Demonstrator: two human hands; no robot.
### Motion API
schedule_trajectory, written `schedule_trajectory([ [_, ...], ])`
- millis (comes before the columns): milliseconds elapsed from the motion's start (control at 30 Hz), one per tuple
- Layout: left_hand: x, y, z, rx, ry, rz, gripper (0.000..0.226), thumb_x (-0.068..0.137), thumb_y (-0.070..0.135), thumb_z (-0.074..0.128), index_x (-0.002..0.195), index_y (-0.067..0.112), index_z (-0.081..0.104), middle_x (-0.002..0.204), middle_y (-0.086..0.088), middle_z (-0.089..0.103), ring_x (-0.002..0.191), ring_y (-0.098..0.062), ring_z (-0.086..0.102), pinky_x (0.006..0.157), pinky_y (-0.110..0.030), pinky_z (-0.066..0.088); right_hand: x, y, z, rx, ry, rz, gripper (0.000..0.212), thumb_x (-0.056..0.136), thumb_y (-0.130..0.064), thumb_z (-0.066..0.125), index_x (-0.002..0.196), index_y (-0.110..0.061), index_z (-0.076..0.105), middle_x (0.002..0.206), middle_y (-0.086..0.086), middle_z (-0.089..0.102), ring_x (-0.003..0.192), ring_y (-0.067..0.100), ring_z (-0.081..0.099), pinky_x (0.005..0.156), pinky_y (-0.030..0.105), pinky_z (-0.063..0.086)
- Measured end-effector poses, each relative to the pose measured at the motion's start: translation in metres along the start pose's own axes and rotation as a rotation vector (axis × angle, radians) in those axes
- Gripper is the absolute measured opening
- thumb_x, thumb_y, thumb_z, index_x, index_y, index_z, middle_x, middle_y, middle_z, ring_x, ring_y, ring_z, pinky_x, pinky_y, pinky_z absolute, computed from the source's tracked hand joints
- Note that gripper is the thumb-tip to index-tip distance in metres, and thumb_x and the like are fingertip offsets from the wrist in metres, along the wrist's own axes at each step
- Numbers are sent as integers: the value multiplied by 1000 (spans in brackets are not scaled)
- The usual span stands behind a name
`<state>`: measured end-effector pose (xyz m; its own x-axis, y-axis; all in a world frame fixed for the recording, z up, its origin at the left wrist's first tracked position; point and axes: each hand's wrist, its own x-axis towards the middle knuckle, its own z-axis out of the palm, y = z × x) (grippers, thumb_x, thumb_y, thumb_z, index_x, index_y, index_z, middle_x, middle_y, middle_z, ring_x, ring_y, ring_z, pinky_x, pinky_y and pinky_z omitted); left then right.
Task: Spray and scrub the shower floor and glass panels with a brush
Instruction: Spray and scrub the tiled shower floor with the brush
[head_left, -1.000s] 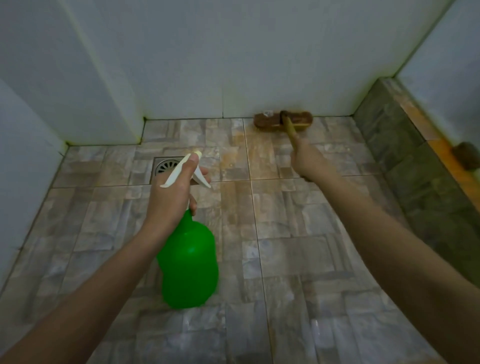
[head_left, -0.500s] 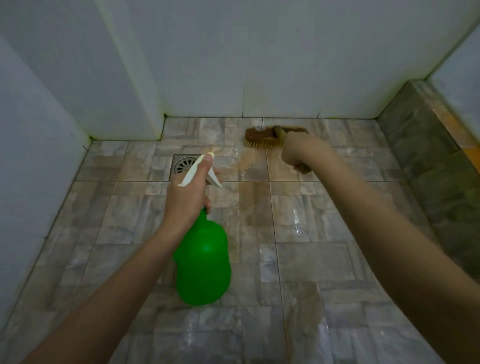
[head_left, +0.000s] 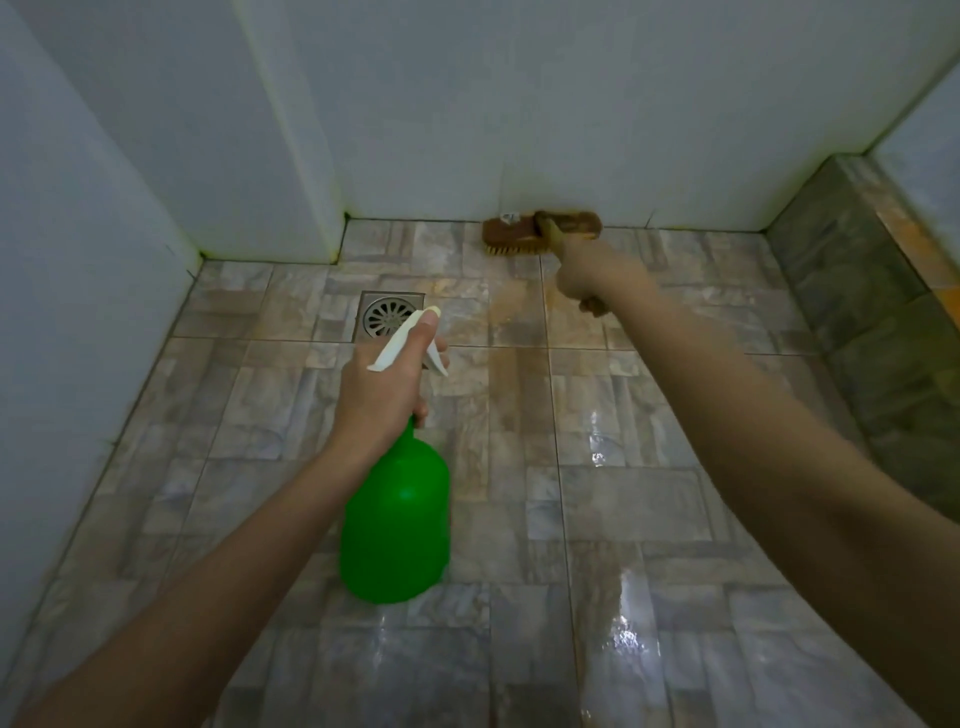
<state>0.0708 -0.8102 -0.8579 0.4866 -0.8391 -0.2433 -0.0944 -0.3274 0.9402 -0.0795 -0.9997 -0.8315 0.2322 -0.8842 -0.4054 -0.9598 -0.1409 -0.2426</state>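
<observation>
My left hand (head_left: 382, 389) grips the neck of a green spray bottle (head_left: 397, 525) with a white trigger head, held above the wet tiled shower floor (head_left: 628, 509) and pointing toward the back wall. My right hand (head_left: 584, 275) is closed around the handle of a brown scrub brush (head_left: 511, 234). The brush head lies bristles down on the floor, right against the foot of the white back wall. Most of the handle is hidden inside my fist.
A square metal floor drain (head_left: 387, 314) sits just beyond the bottle's nozzle. White walls (head_left: 467, 104) close the back and left. A raised tiled ledge (head_left: 872, 291) runs along the right. Brownish stains mark the tiles near the brush.
The brush was pulled back from the wall and has pushed forward again to the wall's foot. The view has shifted, and the bottle stays held the same way.
</observation>
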Motion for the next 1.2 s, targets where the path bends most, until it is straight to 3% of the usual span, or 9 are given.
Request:
schedule_trajectory([
  [100, 0, -2, -1, -15, -4, 15, 48, 95, 57, 56, 77, 18, 77, 87, -21, 75, 58, -29, 63, 50, -32, 49, -18, -2, -9, -12, -111, 98, 42, 94, 0, 41, 135, -7, 39, 77, 12, 52, 52, 18, 49, 45, 26, 44],
  [300, -3, 0, 5, -9, -14, 3, 46, 96, 54, 56, 76, 17, 76, 88, -22, 74, 46, -23, 56, 45, -27, 47, -9, 10, 14, -15, 86, 11, 74, 92, 4, 36, 153, -31, 12, 77, 13, 52, 60, 23, 57, 47, 32, 50],
  [433, -2, 3, 6, -5, -5, -27, 48, 96, 55, 56, 74, 18, 77, 84, 2, 79, 71, -42, 67, 53, -33, 49, -26, 9, 9, -6, -34, 133, 43, 96, 0, 40, 138, -8, 38, 80, 14, 53, 57, 20, 53, 45, 29, 47],
  [600, -2, 2, 6, -11, -8, -15, 47, 97, 53, 55, 76, 18, 77, 84, 6, 78, 78, -44, 68, 52, -33, 49, -18, 28, 14, -60, 65, -22, 83, 93, 3, 36, 151, -44, -1, 87, 18, 54, 56, 23, 57, 42, 31, 50],
  [733, -5, 0, 3, -8, -11, -12, 44, 98, 53, 55, 78, 20, 77, 83, 5, 78, 66, -41, 66, 47, -31, 48, -32, 32, -4, -86, -36, 86, 44, 96, -3, 40, 140, -8, 37, 82, 14, 56, 52, 20, 53, 40, 27, 45],
  [933, -10, -1, 2, -6, -19, -9, 43, 98, 54, 54, 80, 22, 76, 89, 3, 78, 50, -28, 57, 48, -31, 48, -44, 53, 16, -106, 7, -135, 73, 99, -7, 33, 148, -52, 3, 107, 13, 50, 60, 24, 59, 36, 24, 43],
  [1067, -22, -4, -4, -20, -30, -19, 34, 97, 56, 53, 83, 33, 74, 89, 2, 78, 41, -18, 51, 47, -28, 46, -58, 73, -32, -212, -169, -61, 50, 98, -14, 44, 142, -36, 37, 82, 15, 61, 53, 22, 55, 41, 25, 44],
  [1133, -24, -2, -10, -42, -19, -33, 31, 96, 56, 53, 82, 37, 72, 90, 3, 78, 47, -21, 56, 46, -27, 45, -83, 66, -32, -274, -235, -41, 48, 98, -15, 47, 139, -37, 39, 74, 12, 59, 49, 20, 52, 39, 23, 43],
  [1200, -24, -1, -13, -54, 1, -47, 29, 96, 56, 54, 84, 37, 72, 90, 3, 79, 63, -33, 64, 45, -26, 46, -88, 51, -8, -283, -175, -90, 54, 98, -14, 43, 144, -41, 31, 85, 8, 57, 56, 19, 57, 41, 25, 47],
])
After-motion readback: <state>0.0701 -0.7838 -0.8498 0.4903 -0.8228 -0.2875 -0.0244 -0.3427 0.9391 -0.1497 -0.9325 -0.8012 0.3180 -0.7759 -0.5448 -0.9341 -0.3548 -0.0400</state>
